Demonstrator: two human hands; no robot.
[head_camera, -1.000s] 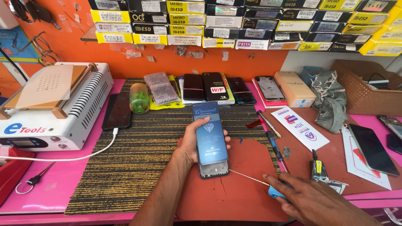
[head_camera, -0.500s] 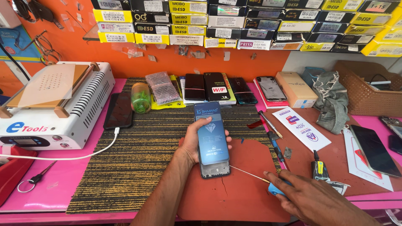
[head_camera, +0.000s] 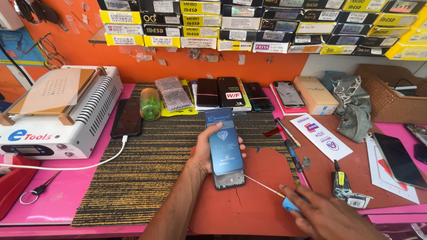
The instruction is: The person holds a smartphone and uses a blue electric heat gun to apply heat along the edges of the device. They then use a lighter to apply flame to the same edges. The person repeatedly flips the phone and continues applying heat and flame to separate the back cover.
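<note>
One phone point(head_camera: 227, 178), a dark rectangular frame, sits in the left hand point(head_camera: 205, 153). The grip is wrapped round its left edge, with fingertips showing past the right edge. One glossy blue card point(head_camera: 223, 142), flat and printed with a diamond shape, lies on top of the phone and covers all but its lower end. The phone is held just above the rust-red mat point(head_camera: 249, 204), a smooth sheet with cracked lines.

The right hand point(head_camera: 327, 215) lies low and to the right of that grip. Its grip is pinched on the blue handle of one thin tool point(head_camera: 266, 189), whose pale slender shaft runs up-left and meets the phone's lower right corner.

Behind the left grip, five flat dark phones or screens point(head_camera: 229, 92) lie in a row along the orange wall. One more dark phone point(head_camera: 127, 117) rests well to the left, beside one green translucent bottle point(head_camera: 151, 105) and one bubble-wrapped packet point(head_camera: 171, 93). Beyond those stands one white boxy machine point(head_camera: 58, 113) with a ribbed side. Under the left forearm spreads one striped woven mat point(head_camera: 147, 173), coarse in texture, on the pink table point(head_camera: 62, 204). To the right of the grips lie two screwdrivers point(head_camera: 291, 144), one grey crumpled cloth point(head_camera: 353, 106) and one woven brown basket point(head_camera: 391, 95).
</note>
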